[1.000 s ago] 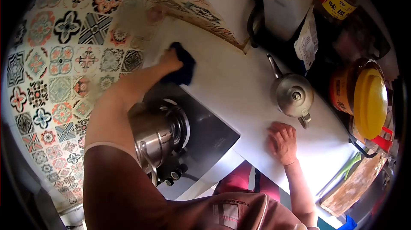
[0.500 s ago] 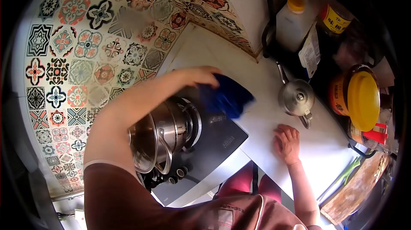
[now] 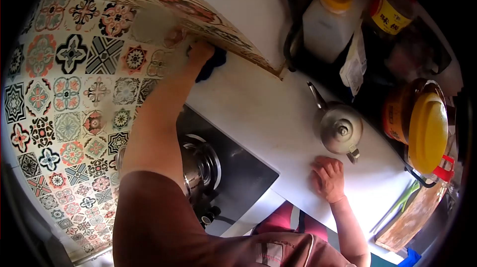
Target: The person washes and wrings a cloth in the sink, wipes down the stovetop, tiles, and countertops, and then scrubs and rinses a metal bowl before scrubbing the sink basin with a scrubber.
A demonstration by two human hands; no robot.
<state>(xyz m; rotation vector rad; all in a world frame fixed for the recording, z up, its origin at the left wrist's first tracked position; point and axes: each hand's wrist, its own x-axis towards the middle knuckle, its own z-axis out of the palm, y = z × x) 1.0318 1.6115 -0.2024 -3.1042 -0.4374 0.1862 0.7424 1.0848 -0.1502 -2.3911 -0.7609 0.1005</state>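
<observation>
At the far corner of the white counter [image 3: 248,93], against the tiled wall, my left hand [image 3: 200,53] is closed on a dark blue cloth [image 3: 214,63]. The cloth is bunched and partly hidden by the hand. My right hand [image 3: 328,178] rests on the counter near its front edge, fingers loosely bent and holding nothing. Just beyond it stands a small metal pot with a lid, spout and handle [image 3: 343,127].
My left arm partly covers a steel pot [image 3: 193,175] on the black gas stove [image 3: 243,167]. To the right are a yellow-capped plastic jug [image 3: 325,31], a jar with a yellow label [image 3: 390,18], a yellow-lidded tub [image 3: 428,128] and a wooden board [image 3: 410,222].
My left hand has carried the blue cloth from above the stove's edge to the far counter corner by the wall. The right hand stays on the counter. The view has shifted.
</observation>
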